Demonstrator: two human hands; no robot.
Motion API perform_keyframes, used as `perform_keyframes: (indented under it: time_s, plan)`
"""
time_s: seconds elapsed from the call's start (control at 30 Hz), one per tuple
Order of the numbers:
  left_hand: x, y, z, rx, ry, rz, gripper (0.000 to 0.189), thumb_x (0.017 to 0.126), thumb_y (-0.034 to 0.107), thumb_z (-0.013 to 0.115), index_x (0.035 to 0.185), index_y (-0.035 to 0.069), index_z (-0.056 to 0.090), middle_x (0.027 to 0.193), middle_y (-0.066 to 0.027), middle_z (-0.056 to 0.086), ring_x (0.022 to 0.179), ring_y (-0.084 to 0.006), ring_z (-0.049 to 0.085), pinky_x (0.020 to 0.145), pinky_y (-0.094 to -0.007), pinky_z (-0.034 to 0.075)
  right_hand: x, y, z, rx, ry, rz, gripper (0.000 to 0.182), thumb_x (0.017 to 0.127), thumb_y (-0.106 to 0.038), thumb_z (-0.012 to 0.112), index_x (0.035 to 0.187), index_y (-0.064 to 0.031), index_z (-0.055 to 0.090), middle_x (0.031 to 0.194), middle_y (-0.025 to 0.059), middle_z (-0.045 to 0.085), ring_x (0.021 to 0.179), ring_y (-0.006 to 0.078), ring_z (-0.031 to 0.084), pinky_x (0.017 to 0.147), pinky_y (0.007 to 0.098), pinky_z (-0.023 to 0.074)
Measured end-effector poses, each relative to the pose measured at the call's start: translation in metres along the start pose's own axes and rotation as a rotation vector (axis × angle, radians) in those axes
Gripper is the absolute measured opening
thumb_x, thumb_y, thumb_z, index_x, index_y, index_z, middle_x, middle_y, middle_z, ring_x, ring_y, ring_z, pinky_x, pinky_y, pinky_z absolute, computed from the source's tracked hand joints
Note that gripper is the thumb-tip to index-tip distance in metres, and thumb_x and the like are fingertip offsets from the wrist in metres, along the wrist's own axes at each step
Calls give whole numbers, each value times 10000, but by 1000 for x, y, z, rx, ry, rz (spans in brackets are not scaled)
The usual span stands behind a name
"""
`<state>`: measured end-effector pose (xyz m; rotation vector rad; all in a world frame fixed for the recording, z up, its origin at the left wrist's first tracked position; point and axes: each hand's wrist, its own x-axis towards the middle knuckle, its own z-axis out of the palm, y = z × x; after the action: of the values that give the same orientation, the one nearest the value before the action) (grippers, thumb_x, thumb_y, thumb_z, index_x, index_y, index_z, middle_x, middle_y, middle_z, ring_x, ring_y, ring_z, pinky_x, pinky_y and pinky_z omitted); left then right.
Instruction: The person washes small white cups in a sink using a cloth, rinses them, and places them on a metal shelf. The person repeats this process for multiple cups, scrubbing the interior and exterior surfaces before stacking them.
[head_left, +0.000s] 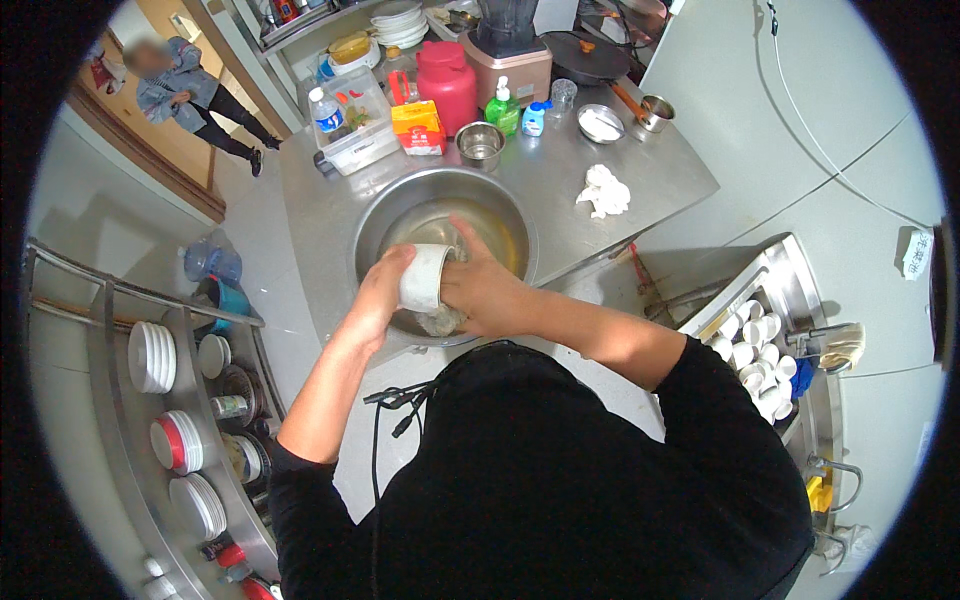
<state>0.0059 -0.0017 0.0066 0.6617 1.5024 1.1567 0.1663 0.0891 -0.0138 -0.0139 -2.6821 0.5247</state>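
A white cup (424, 278) is tipped on its side above a large stainless steel basin (525, 225) with some liquid in it. My left hand (384, 296) grips the cup's outer wall. The fingers of my right hand (484, 289) reach into the cup's mouth, holding a greyish cloth (441, 321) that hangs out below the palm; its inner part is hidden. One finger of that hand points away over the basin. Beyond the basin's far rim stands a small steel bowl (480, 142).
The steel table (555, 172) holds a crumpled white cloth (604, 192), a green pump bottle (502, 109), a red jug (446, 75) and a plastic box (360, 142). Right, many white cups (761, 367) fill a sink. Left, a rack (142, 450) bears plates. A person (180, 86) stands far left.
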Motion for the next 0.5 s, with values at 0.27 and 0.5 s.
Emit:
perform_keyframes:
  time_s: [0.27,0.5]
  plan:
    - [-7,7,-1,295,-25,536,463,936,404,420,1224,42,433,1122,-96,502,986,-164,493,792,-299,438,-3,-5,13,660,170,410,443,720,-240,732,1102,-65,591,1013,99,642,962,258,618,1032,446,304]
    - [-3,-14,-5,193,-60,660,445,920,398,430,1191,45,437,1114,-93,505,1026,-172,491,899,-303,381,3,-37,7,1046,284,545,417,711,-152,727,1076,-14,581,969,100,645,889,231,622,879,342,441]
